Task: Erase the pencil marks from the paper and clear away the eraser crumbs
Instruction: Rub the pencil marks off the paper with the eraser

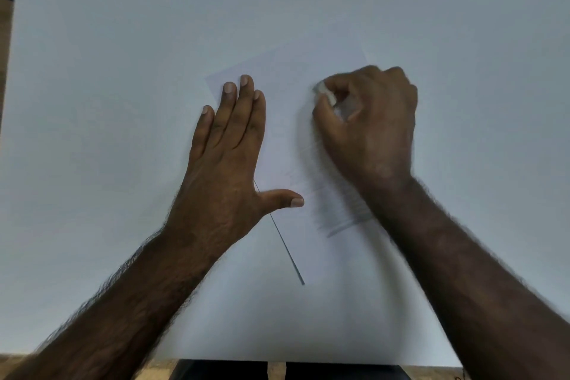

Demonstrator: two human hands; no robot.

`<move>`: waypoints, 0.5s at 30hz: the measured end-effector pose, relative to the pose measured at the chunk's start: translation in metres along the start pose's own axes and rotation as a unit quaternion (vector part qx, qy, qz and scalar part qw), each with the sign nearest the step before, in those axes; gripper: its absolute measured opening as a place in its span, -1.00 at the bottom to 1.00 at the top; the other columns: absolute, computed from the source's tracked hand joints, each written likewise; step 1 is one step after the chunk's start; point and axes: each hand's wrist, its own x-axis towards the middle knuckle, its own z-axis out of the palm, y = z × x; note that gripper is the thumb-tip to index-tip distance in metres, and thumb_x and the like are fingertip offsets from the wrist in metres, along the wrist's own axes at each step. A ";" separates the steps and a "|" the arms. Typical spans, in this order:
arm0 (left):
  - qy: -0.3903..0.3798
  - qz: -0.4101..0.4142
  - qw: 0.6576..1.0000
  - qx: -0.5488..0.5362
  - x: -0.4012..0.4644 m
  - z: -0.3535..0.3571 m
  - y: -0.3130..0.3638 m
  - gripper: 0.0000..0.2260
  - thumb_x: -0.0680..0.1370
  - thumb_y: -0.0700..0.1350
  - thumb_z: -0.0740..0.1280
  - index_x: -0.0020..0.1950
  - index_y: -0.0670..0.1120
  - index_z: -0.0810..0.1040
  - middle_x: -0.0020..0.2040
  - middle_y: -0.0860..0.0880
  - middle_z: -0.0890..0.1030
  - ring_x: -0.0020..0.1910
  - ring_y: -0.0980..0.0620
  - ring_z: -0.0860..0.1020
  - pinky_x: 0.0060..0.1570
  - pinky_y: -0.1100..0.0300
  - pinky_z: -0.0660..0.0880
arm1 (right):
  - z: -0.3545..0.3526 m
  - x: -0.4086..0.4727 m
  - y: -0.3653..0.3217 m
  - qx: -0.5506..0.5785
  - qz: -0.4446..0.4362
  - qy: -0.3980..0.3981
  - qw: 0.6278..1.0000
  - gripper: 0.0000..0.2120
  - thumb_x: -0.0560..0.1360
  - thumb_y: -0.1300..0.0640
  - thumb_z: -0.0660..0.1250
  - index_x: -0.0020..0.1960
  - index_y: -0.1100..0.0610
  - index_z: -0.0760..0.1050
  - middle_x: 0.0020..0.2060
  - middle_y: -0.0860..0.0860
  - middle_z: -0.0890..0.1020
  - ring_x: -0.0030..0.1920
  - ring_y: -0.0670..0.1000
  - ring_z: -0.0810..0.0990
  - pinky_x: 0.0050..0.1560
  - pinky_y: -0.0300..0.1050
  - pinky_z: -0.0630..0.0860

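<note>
White eraser is pinched in the right hand, while the left hand lies flat, fingers straight, on the paper.

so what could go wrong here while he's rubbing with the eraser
The left hand lies flat on only the left part of the paper, so the free side may buckle or crease under the eraser the right hand pinches. That hand's heel rests near the pencil marks and might smear them.

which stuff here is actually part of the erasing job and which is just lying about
Part of the job:
paper, held flat by the left hand
eraser, in the right hand grip
pencil marks

Just there:
white table
wooden floor at the near edge
</note>
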 end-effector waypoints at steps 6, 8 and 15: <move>0.051 0.004 0.999 0.000 -0.002 0.004 0.001 -0.18 0.59 0.28 0.09 0.71 -0.16 -0.04 0.73 -0.09 -0.09 0.70 -0.03 -0.15 0.66 -0.10 -0.11 | 0.002 -0.066 -0.025 0.014 -0.148 -0.121 0.981 -0.89 0.55 0.05 0.44 0.02 -0.02 0.73 -0.13 -0.07 0.69 -0.06 0.09 0.55 0.00 0.04 0.35; 0.024 0.001 1.000 -0.004 -0.001 0.003 0.000 0.00 0.50 0.45 0.18 0.71 -0.13 -0.08 0.73 -0.06 -0.14 0.70 -0.02 -0.19 0.66 -0.05 -0.17 | 0.000 -0.044 -0.018 -0.011 -0.131 -0.103 0.986 -0.89 0.54 0.01 0.43 0.02 -0.07 0.73 -0.12 -0.10 0.70 -0.03 0.13 0.56 0.02 0.04 0.30; 0.004 -0.006 1.000 0.008 -0.001 0.001 -0.003 0.18 0.38 0.62 0.14 0.71 -0.11 -0.16 0.72 -0.05 -0.22 0.68 -0.01 -0.27 0.65 -0.06 -0.22 | -0.001 0.017 0.000 -0.042 -0.009 -0.049 0.998 -0.80 0.55 -0.06 0.29 -0.09 -0.04 0.67 -0.23 -0.18 0.56 -0.05 0.08 0.53 0.04 -0.03 0.31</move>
